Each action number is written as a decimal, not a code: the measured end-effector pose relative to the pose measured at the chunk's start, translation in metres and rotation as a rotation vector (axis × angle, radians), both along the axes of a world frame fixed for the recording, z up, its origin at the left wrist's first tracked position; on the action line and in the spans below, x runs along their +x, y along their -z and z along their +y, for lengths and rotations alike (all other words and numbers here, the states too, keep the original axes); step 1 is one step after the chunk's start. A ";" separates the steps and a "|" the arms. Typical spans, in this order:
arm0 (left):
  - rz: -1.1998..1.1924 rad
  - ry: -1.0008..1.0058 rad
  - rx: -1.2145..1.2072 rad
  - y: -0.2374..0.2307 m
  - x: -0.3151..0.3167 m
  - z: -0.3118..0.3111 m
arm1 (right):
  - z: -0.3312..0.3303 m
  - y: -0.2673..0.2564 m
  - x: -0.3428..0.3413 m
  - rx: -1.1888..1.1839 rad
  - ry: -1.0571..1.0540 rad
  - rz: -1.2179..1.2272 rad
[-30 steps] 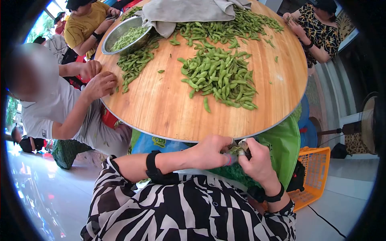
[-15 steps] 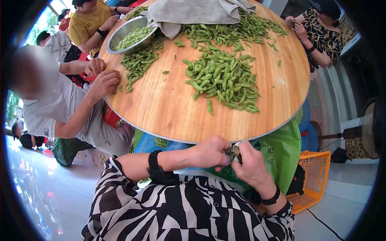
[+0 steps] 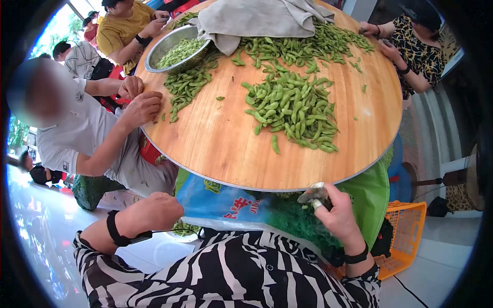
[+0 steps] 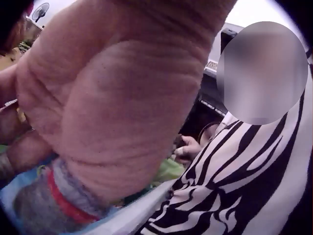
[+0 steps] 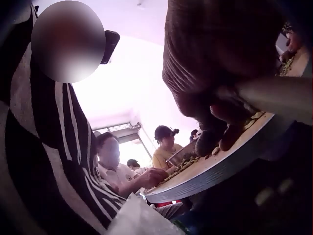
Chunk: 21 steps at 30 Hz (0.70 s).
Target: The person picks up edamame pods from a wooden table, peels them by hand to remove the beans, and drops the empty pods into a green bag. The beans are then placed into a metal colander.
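In the head view, my left hand (image 3: pixel 162 211) is out to the left with its fingers curled. Below it is a pale bowl (image 3: pixel 177 241) with green bits inside, partly hidden by the hand. A grey finger cover (image 4: pixel 73 196) with a red band shows in the left wrist view. My right hand (image 3: pixel 336 210), with white tape on its fingers, pinches a small dark greyish-green bunch (image 3: pixel 314 194) just below the table's near edge. I cannot tell exactly what that bunch is. On the table, a heap of green soybean pods (image 3: pixel 292 108) lies in front of me.
The round wooden table (image 3: pixel 231 149) also bears a metal colander (image 3: pixel 179 64) of shelled beans and a grey cloth (image 3: pixel 257 23) over more pods. A printed plastic sheet (image 3: pixel 205 200) spans the lap. An orange crate (image 3: pixel 408 231) stands right. Another person (image 3: pixel 97 128) sits close left.
My left hand has parted from the right hand and swung left, beside the lap, over the pale bowl. The right hand stays near the table edge with the bunch, its fingers spread slightly more.
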<state>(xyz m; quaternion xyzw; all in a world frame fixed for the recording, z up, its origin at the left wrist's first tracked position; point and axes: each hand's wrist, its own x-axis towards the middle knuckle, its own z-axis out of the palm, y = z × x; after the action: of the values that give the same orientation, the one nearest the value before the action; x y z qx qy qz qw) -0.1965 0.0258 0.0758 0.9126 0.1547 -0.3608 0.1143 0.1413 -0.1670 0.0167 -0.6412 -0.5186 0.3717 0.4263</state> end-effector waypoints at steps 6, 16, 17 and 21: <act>-0.849 -0.359 -0.116 0.015 0.098 0.009 | 0.009 -0.011 -0.014 -0.105 0.310 0.806; -0.906 -0.357 0.089 0.067 0.190 0.013 | 0.000 0.002 -0.039 -0.138 0.331 1.016; -0.874 -0.377 0.133 0.067 0.189 0.015 | 0.001 0.001 -0.040 -0.134 0.288 1.017; -1.034 -0.277 0.116 0.071 0.182 0.025 | 0.011 -0.006 -0.033 -0.136 0.191 0.960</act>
<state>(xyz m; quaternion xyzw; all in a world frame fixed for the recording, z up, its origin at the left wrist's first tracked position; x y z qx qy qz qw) -0.0142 0.0505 0.0053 0.9470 0.2169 0.1634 0.1716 0.1079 -0.1564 0.0226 -0.4687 -0.1771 0.6174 0.6065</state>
